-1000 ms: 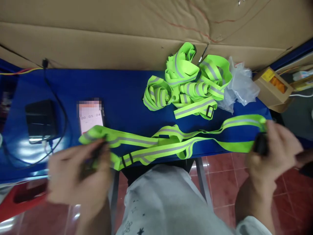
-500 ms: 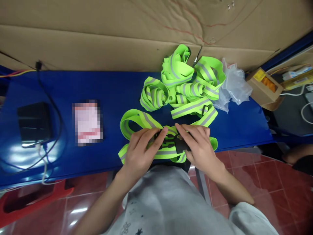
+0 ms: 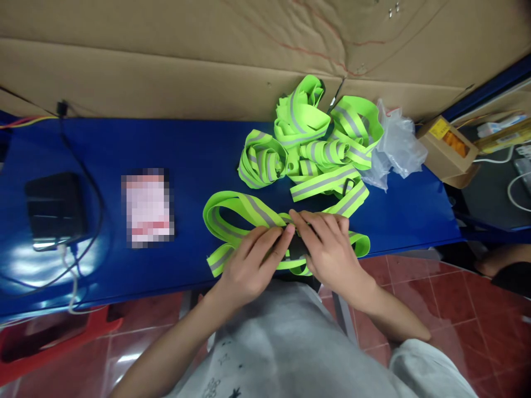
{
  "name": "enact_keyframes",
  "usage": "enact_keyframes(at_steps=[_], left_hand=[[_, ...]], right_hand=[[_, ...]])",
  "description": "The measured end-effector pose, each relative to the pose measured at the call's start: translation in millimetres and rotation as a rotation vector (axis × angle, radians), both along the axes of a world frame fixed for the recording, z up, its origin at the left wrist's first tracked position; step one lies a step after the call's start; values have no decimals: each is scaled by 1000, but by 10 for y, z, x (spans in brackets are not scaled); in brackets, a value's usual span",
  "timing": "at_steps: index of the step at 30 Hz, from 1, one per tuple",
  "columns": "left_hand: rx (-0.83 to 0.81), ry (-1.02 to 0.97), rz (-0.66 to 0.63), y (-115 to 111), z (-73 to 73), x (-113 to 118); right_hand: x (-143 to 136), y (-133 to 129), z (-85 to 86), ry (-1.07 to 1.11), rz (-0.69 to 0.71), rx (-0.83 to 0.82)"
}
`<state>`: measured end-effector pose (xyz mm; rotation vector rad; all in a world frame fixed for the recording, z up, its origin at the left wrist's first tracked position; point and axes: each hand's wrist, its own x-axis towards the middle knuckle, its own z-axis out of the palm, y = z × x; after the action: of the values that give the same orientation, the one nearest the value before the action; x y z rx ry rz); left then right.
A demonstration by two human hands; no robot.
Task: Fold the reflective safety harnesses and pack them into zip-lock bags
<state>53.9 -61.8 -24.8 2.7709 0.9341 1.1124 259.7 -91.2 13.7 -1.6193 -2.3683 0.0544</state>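
A neon-green strap (image 3: 232, 205) with a grey reflective stripe lies looped at the table's front edge. On it is a black plastic side-release buckle (image 3: 296, 249), between my two hands. My left hand (image 3: 251, 266) is closed on the pronged half, now mostly hidden by the fingers. My right hand (image 3: 333, 247) grips the wide socket half from the right. The two halves are together or nearly so; my fingers cover the joint. Behind my hands lies a pile of rolled green reflective straps (image 3: 305, 124), one with a black slider (image 3: 347, 187).
The blue table (image 3: 186, 155) meets a cardboard-covered wall (image 3: 166, 83). Clear plastic bags (image 3: 400, 143) and an opened cardboard box (image 3: 448, 149) are at right. A blurred pinkish item (image 3: 148, 207) and a black cabled device (image 3: 56, 210) lie left. Another person's arm (image 3: 508, 261) shows far right.
My left hand has moved right and my right hand slightly left, bringing the buckle halves together. The prongs, visible before, are now out of sight. The left strap loop has shifted a little.
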Motion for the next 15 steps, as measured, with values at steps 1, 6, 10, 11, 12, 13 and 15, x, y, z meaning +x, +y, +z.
enact_keyframes(at_steps=[1, 6, 10, 11, 12, 13, 15], left_hand=[[-5, 4, -11, -8, -6, 12], [-58, -71, 42, 25, 86, 0], [-398, -53, 5, 208, 405, -81], [-482, -40, -42, 264, 489, -103], [-530, -31, -77, 318, 566, -126], [-548, -24, -100, 367, 634, -146], [-544, -29, -108, 444, 749, -177]], right_hand=[[-4, 2, -1, 8, 2, -18], [120, 53, 90, 346, 83, -132], [276, 137, 286, 685, 124, -124], [306, 166, 339, 731, 131, -139], [330, 199, 388, 762, 134, -153], [349, 236, 433, 785, 133, -149], [370, 318, 517, 816, 126, -84]])
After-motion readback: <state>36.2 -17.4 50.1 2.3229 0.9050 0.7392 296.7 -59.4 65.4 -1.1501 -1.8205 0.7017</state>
